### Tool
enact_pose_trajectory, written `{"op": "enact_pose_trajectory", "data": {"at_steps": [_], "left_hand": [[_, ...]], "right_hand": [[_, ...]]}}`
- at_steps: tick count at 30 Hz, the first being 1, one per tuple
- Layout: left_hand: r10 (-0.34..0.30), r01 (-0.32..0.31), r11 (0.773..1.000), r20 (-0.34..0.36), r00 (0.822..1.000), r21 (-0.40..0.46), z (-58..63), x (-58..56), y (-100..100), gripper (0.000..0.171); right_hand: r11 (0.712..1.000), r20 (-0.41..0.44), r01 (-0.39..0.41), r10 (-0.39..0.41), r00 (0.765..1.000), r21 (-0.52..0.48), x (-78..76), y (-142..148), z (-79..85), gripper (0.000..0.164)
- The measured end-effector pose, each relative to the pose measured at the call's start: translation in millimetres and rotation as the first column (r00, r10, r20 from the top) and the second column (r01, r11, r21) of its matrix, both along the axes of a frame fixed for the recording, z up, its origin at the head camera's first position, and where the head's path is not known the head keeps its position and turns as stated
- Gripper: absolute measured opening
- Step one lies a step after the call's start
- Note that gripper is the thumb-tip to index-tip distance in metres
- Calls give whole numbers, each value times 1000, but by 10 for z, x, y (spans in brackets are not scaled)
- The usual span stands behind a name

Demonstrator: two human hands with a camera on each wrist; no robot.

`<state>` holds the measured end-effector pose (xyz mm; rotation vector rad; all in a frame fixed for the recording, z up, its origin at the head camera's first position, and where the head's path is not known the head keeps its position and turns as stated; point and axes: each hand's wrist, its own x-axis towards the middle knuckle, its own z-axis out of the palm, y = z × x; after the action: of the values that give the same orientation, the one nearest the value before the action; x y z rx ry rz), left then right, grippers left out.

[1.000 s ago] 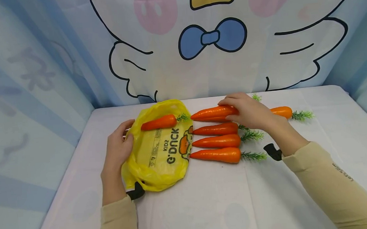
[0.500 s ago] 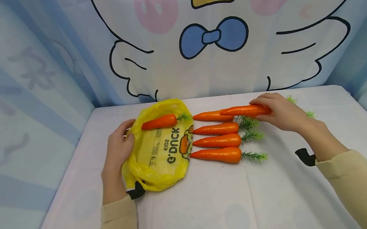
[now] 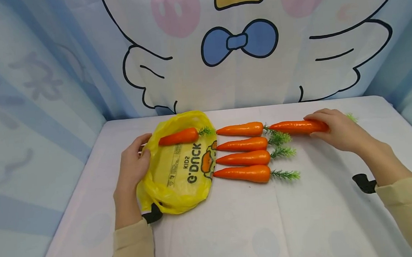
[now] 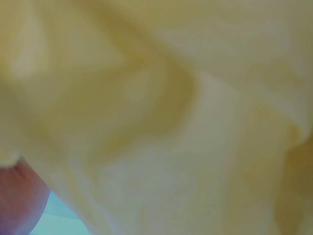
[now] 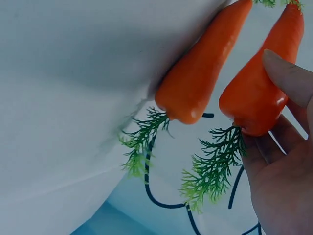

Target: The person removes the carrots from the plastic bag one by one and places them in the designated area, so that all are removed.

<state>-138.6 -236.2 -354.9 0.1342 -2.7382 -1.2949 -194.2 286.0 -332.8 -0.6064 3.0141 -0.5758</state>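
Note:
In the head view my left hand (image 3: 132, 168) grips the left edge of a yellow plastic bag (image 3: 196, 201) printed "G.DUCK KIDS". One orange carrot (image 3: 179, 137) lies within the bag's crumpled rim, its green leaves to the right. My right hand (image 3: 338, 130) holds a carrot (image 3: 294, 127) by its thick end, tip pointing left. The right wrist view shows thumb and fingers around this carrot (image 5: 261, 78), with another carrot (image 5: 203, 66) lying on the table beside it; the head view hides that one behind the held carrot. Yellow plastic (image 4: 161, 176) fills the left wrist view.
Several carrots (image 3: 241, 144) lie in a stacked row right of the bag, tips toward it and leaves rightward. A white cloth (image 3: 251, 228) covers the table. Behind it hangs a curtain (image 3: 238, 83) with a cartoon print.
My right hand lifted a carrot off the top carrot of the row, moved it right and lowered it close to the table. The left hand and the bag stay in place.

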Motion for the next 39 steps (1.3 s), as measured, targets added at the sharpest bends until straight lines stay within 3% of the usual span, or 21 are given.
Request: {"op": "enact_pose_trajectory", "data": {"at_steps": [6, 15, 27, 39], "left_hand": [[3, -3, 1000, -1, 1000, 1, -10, -6, 0, 47], [-6, 6, 1000, -6, 1000, -6, -17, -16, -8, 48], [-3, 3, 1000, -1, 1000, -8, -11, -10, -17, 48], [0, 0, 1000, 14, 1000, -5, -14, -11, -7, 49]], "right_hand": [[1000, -41, 5, -4, 999, 2, 42, 167, -94, 44], [999, 13, 49, -49, 999, 15, 117, 298, -197, 47], [999, 95, 33, -37, 995, 43, 161, 267, -311, 49], [999, 57, -13, 10, 998, 42, 178, 174, -379, 47]]}}
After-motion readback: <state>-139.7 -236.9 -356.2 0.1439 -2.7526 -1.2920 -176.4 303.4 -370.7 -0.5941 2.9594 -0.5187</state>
